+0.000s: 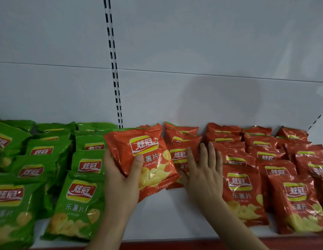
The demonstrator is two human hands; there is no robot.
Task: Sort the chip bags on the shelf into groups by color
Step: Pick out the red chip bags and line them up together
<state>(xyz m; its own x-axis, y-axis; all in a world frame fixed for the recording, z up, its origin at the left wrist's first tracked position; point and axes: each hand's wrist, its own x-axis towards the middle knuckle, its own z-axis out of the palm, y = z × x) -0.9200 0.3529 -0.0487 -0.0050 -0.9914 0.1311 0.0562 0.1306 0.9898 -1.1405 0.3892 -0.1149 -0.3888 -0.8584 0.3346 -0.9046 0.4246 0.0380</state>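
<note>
**Red bag held at the colour divide**

A white shelf point(175, 217) backs onto a white panel wall point(193, 42). Green bags point(81, 201) lie left, red bags point(243, 192) right. The left hand point(121, 179) grips a red bag point(144, 159), thumb across its front. The right hand point(202, 172), fingers spread flat, presses another red bag point(178, 156) beside it.

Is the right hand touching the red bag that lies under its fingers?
Touching. In the head view the right hand lies flat with straight fingers on the red bag beside the bag held in the left hand.
</note>
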